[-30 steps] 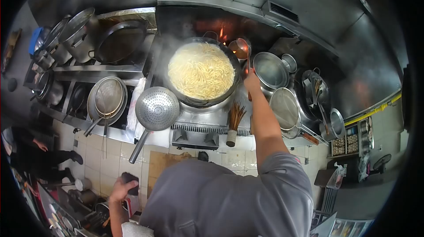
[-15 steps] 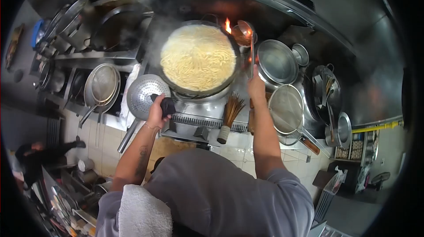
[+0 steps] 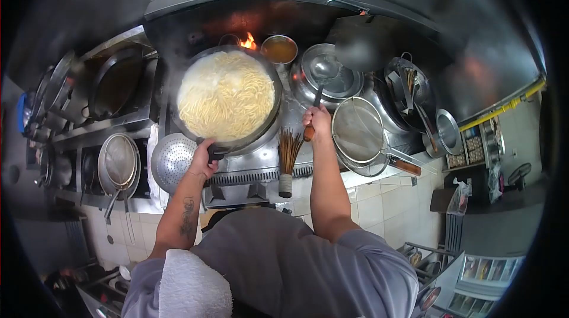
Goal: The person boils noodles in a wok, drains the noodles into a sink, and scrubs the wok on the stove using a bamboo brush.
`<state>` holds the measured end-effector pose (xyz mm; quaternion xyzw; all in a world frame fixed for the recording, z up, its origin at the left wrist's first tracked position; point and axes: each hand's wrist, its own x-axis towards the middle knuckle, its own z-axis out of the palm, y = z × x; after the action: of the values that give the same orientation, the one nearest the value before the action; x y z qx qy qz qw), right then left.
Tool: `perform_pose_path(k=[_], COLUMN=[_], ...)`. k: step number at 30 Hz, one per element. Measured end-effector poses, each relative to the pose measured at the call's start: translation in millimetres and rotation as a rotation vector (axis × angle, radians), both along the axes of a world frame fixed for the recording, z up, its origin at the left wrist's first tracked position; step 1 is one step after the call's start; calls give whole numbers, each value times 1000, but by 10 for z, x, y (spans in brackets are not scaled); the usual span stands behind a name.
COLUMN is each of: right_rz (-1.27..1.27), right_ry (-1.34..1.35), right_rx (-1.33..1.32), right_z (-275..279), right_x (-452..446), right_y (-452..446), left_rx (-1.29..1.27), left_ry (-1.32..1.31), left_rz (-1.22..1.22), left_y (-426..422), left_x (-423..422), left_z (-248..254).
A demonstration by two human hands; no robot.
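Far left: mesh strainer [image 3: 120,159] resting on a wider pan, apart from the work. Next, perforated skimmer [image 3: 170,165], bowl just beside the wok [image 3: 270,120]. Left hand [image 3: 204,159] is at the wok's near left rim, fingers closed round a dark cloth [image 3: 217,152]; the cloth appears pressed against the rim, though the exact contact is hidden by the hand. Noodles [image 3: 227,96] lie inside the wok in pale, cloudy liquid, spread across most of its width; steam and haze to the upper left. Flame [image 3: 248,42] shows behind the far rim, so heat is judged on. Right of the flame, a pot [image 3: 279,49] of amber liquid. Nearer the person, bristle brush [image 3: 287,161] lies on the stove edge between the two forearms, untouched. Right hand [image 3: 319,121] is wrapped round the handle of a ladle [image 3: 325,67], wooden end below the fist; its bowl is over or in the metal basin [image 3: 352,88], cannot tell which. Wire strainer [image 3: 357,130] sits just right of that hand. Judgement: step in hand is tending the boiling noodles, wok being steadied at left, ladle at the basin. Next move calls for a secure cloth grip, a level wok and the ladle bowl controlled against spilling.
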<state>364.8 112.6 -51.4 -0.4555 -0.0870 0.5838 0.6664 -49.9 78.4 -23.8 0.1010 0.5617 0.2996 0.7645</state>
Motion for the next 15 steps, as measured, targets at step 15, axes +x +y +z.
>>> perform_pose_path(k=[15], right_rz=[270], right_ry=[-1884], right_rx=[-578], right_z=[1520], right_x=[-41], right_y=[-424], left_rx=[61], left_ry=[-71], left_rz=[57], left_y=[-78], left_x=[463], left_z=[-103])
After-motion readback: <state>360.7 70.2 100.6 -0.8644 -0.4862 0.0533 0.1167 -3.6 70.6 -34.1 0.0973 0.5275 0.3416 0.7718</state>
